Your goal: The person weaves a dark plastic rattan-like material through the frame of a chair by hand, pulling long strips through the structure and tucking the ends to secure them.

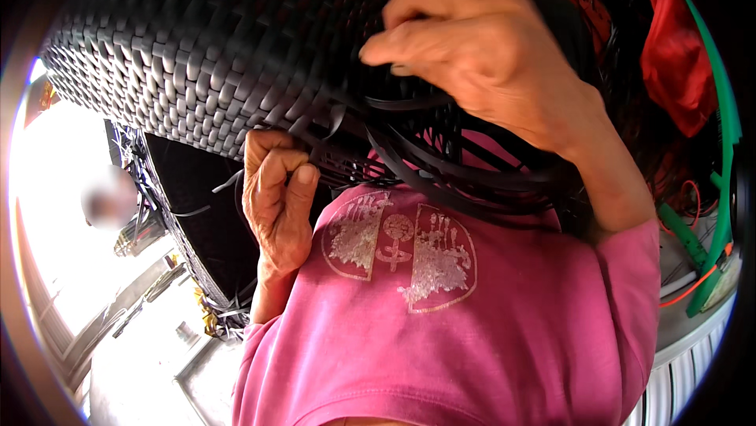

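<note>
While the black woven basket (205,56) fills the upper half of the view, held up close in front of the person's chest, both hands work at its lower edge. Left hand (276,198) sits under the basket rim, fingers (272,166) curled tight, pinching a loose black strip (315,150) w/ the thumb pressed against the knuckles. Right hand (480,56) is higher, on the basket's edge, fingers bent & clenched on another flat black strip (409,103) that loops down toward the chest. More loose black strips (472,174) hang in a tangle betw. the two hands, over the pink shirt (472,324) w/ a pale printed emblem. Weave surface is a tight, glossy checker pattern. Behind on the left, a second dark woven piece (197,221) w/ loose strip ends, & bright daylight over a pale floor (134,355); a blurred person stands far left. On the right: red cloth (677,64), a green hose (720,190) & corrugated metal (685,379) at the lower corner.
</note>
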`<state>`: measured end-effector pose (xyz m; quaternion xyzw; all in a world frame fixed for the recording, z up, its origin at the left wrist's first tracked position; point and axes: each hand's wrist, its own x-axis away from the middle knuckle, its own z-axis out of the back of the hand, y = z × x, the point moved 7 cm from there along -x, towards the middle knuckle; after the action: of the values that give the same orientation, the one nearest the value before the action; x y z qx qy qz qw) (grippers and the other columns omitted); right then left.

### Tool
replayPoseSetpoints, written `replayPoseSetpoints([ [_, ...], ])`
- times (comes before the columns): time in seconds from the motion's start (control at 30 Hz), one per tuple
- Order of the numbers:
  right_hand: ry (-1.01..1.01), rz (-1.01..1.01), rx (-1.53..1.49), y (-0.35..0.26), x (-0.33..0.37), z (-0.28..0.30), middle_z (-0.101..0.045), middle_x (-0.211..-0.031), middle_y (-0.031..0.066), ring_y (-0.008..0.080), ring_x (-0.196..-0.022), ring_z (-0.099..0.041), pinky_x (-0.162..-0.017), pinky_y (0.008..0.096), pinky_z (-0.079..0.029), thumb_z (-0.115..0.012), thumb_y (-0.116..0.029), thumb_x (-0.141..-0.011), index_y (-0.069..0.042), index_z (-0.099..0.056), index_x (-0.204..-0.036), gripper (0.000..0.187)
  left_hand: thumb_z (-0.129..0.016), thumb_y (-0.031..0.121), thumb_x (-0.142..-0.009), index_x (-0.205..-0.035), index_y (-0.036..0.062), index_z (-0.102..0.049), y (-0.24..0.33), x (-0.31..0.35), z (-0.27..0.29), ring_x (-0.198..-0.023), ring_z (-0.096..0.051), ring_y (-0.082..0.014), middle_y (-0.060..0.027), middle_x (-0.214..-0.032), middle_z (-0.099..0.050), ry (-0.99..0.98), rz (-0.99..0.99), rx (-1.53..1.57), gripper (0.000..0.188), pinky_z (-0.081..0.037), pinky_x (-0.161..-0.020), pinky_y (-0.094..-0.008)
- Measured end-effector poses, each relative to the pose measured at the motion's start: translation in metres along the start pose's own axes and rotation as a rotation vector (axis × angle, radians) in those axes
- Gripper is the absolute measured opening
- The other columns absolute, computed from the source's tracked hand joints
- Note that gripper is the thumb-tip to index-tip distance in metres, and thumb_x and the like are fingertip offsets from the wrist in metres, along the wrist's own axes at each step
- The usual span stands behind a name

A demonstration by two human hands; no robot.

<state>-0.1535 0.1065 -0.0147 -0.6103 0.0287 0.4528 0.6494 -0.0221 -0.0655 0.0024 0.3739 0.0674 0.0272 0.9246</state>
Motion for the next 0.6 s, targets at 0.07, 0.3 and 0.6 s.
replayPoseSetpoints([
  [0.07,-0.059,0.053,0.023,0.008,-0.003,-0.012,-0.059,-0.082,0.0058,0.0205,-0.071,-0.060,-0.062,0.0309,-0.049,-0.072,0.001,-0.075,-0.004,-0.069,-0.094,0.020,-0.068,0.001,-0.080,-0.084,-0.0010,-0.060,0.007,-0.001,-0.002,-0.076,-0.047,-0.0190,-0.0095,-0.085,-0.051,0.023,-0.052,-0.082,0.009,-0.038,-0.068,-0.0286],
  [0.3,-0.088,0.114,-0.243,0.029,-0.008,-0.031,-0.061,-0.088,0.0064,0.0170,-0.076,-0.060,-0.068,0.0255,-0.050,-0.075,0.000,-0.073,-0.004,-0.071,-0.095,0.022,-0.072,-0.006,-0.074,-0.090,-0.0033,-0.065,0.043,-0.004,-0.013,-0.061,-0.060,-0.0228,-0.0148,-0.078,-0.062,0.278,-0.368,-0.292,0.018,-0.046,-0.052,-0.0282],
  [0.6,-0.143,0.093,-0.555,0.043,-0.007,-0.042,-0.061,-0.083,0.0058,0.0149,-0.076,-0.060,-0.067,0.0250,-0.048,-0.071,-0.004,-0.081,-0.003,-0.072,-0.094,0.014,-0.079,0.003,-0.071,-0.088,-0.0003,-0.065,0.046,-0.014,-0.021,-0.052,-0.056,-0.0224,-0.0093,-0.071,-0.059,0.264,-0.267,-0.467,0.022,-0.043,-0.047,-0.0302],
])
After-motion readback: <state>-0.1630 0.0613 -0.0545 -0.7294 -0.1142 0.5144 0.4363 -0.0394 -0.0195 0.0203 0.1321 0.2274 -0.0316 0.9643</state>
